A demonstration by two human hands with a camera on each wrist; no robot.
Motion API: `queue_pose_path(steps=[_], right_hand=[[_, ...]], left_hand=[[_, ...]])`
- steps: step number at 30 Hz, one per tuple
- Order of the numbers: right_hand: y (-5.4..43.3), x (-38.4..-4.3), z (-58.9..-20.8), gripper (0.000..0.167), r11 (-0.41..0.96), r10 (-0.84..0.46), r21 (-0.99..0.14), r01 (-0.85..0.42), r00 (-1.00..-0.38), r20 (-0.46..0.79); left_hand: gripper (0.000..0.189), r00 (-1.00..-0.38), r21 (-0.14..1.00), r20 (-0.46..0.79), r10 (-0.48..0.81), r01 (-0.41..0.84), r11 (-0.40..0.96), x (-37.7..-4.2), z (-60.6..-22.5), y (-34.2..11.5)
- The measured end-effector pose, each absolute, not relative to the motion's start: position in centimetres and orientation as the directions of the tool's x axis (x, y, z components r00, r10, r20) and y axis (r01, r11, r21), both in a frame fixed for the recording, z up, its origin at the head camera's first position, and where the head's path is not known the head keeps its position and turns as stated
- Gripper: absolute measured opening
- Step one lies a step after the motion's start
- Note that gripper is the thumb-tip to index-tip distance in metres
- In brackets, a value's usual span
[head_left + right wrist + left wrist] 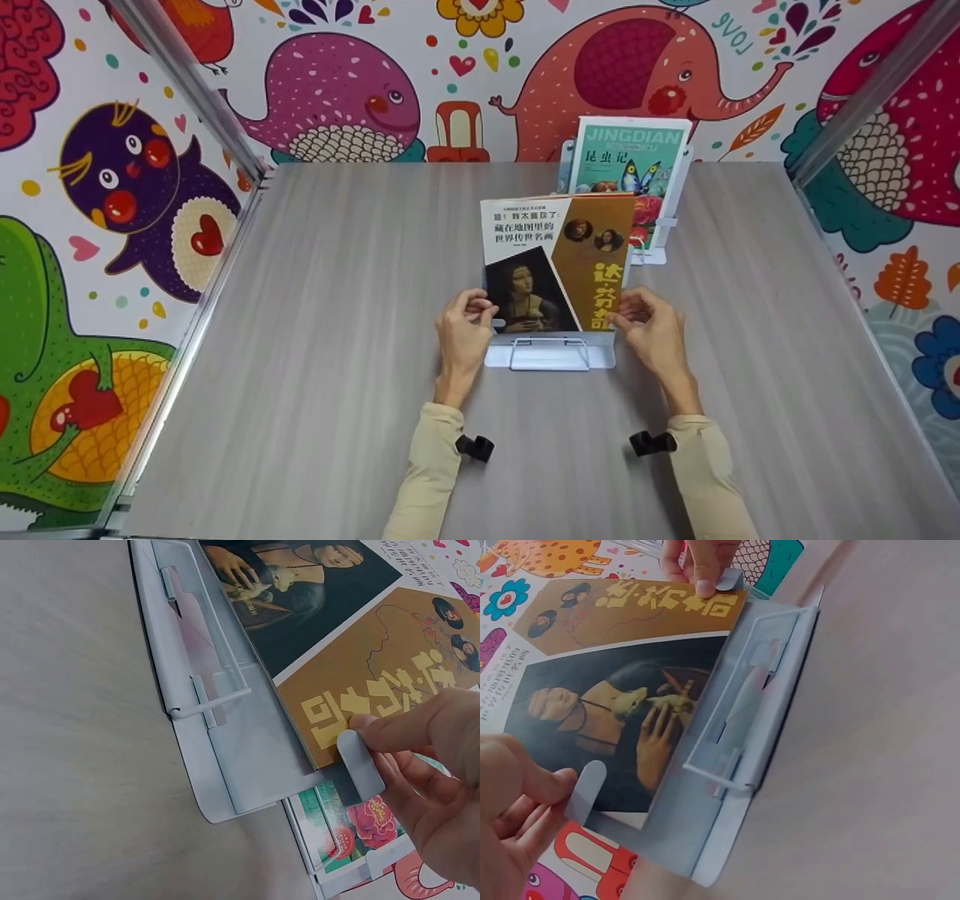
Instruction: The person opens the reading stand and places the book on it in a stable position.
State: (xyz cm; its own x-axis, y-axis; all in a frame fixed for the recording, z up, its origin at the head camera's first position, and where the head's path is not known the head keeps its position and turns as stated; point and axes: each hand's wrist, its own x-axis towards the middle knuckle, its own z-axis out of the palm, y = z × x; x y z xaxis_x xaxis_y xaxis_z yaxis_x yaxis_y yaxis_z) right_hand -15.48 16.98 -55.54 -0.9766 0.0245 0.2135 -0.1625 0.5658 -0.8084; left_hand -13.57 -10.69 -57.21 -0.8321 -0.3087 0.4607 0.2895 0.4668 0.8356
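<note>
A picture book (525, 262) with a brown, white and black cover leans on a white metal book stand (551, 352). My left hand (465, 326) pinches the book's left edge, its thumb beside a rounded side tab (589, 791) of the stand. At the opposite edge my right hand (654, 330) grips the book, thumb on the brown cover and fingers behind. Another rounded tab (361, 765) lies next to that thumb. The book's bottom edge sits above the stand's front ledge, and a wire loop (697, 765) folds out below it.
Behind to the right, a second stand (671, 195) holds a green book (600, 146) with butterflies and flowers, partly hidden by the front book. The grey wood-grain table (337, 337) is bordered by colourful cartoon-printed walls (480, 75) and metal posts (180, 82).
</note>
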Motion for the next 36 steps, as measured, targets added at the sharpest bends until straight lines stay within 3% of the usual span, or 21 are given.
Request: queue_pose_path(steps=[27,36], right_hand=[[16.85,-15.36,-56.38,0.018,0.473,0.093,-0.864,-0.175,-0.965,0.246],[17.21,-15.58,-56.15,0.019,0.485,0.032,-0.859,-0.164,-0.978,0.205]], left_hand=[[0.018,-0.817,0.847,0.479,-0.32,0.336,0.411,-13.9,-57.13,-10.58],[0.018,-0.825,0.844,0.48,-0.298,0.342,0.413,-14.09,-57.57,-10.76]])
